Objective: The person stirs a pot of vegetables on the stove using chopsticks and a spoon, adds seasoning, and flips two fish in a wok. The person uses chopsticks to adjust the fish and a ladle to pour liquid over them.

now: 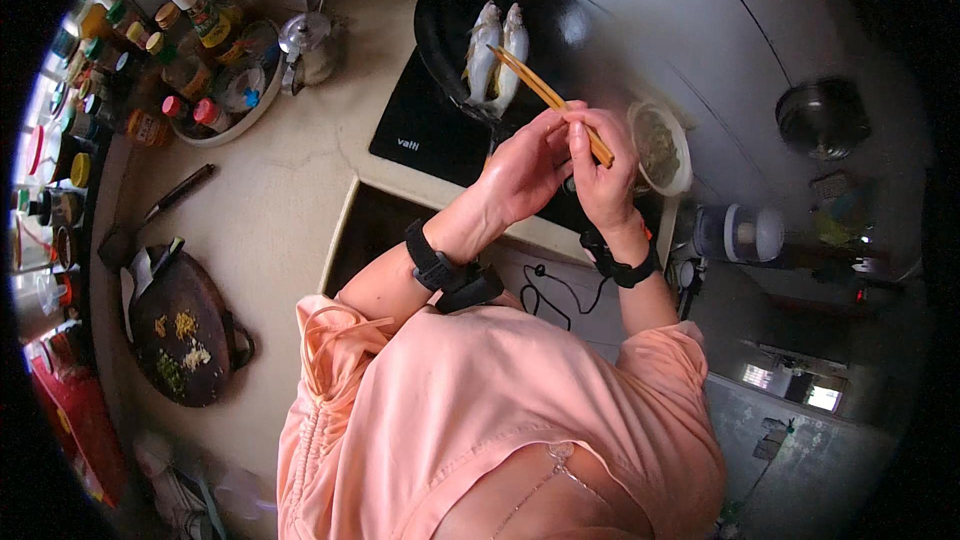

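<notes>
Two whole silvery fish (484,52) lie side by side in a black wok (442,22). My right hand (606,161) grips a pair of wooden chopsticks (536,84), whose tips are over the fish; whether they touch cannot be told. My left hand (521,169) is beside it with fingers curved towards the right one, near the chopsticks' middle. Those left fingers are partly hidden, so whether they hold anything is unclear. Beneath the wok is a black cooktop (409,139), and a wok handle partly shows behind my left hand.
A bowl (684,157) of food stands right of my hands. At left, a round dark cutting board (206,292) bears chopped ingredients and a cleaver (142,274). Beyond it are a dark-handled turner (180,189), a tray (217,139) of seasoning bottles and a steel pot with a glass lid (307,34).
</notes>
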